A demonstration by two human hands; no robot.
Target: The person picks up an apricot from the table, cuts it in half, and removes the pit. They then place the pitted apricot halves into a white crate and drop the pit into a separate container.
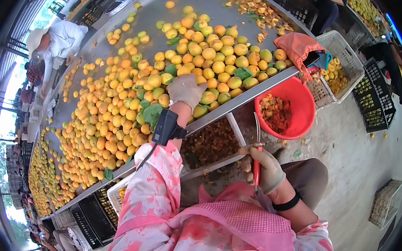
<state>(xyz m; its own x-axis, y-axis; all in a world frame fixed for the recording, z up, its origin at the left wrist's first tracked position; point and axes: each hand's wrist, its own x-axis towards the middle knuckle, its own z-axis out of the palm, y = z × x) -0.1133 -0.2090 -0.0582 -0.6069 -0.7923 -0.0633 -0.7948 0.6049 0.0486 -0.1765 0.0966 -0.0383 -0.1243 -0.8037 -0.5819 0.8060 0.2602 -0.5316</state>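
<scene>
My left hand (187, 90), in a pale glove, reaches onto a heap of yellow-orange fruit (115, 113) on the metal table (147, 8). Its fingers bend down among the fruit near the table's front edge; whether they hold one cannot be made out. Gloved too, my right hand (266, 167) is closed round the red-handled tool (257, 168), whose metal end points up beside the red bucket (309, 110). Orange fruit pieces (275, 114) lie in that bucket. Green leaves (153, 114) are scattered through the heap.
Below the table edge stands a bin (237, 131) of dark scraps. An orange bag (296, 47) rests at the table's right corner, by a white crate (348, 74). Black crates (373, 94) stand farther right. A person in white (62, 39) leans over the table's far left side.
</scene>
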